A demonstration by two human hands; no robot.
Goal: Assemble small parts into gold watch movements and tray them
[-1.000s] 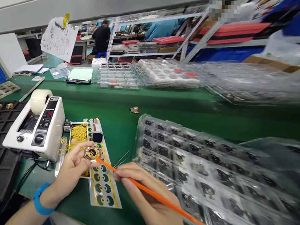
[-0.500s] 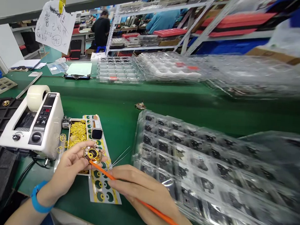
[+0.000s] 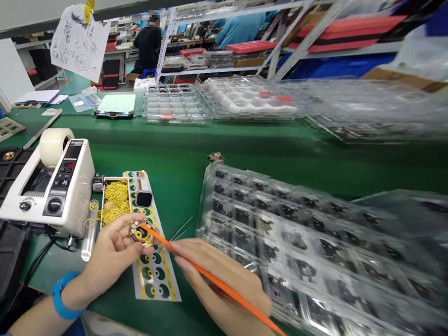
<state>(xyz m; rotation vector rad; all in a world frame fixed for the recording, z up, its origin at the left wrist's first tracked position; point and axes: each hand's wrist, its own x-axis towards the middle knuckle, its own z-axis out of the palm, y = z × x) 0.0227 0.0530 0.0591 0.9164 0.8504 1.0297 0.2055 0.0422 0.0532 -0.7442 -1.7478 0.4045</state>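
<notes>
Head view: the left hand [image 3: 111,254] grips the round part [image 3: 142,234] by its edge — likely keeping its face free — while the right hand [image 3: 222,282] grips the orange stick [image 3: 219,282], tip on that face.

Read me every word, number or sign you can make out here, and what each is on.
"36": red display on the white tape dispenser.
"95": end of the circled number on the hanging paper; its first digit is unclear, and I can't read the other handwriting reliably.
Too small or blurred: the dispenser's panel print, the bag label and the marks on the small metal block.
</notes>
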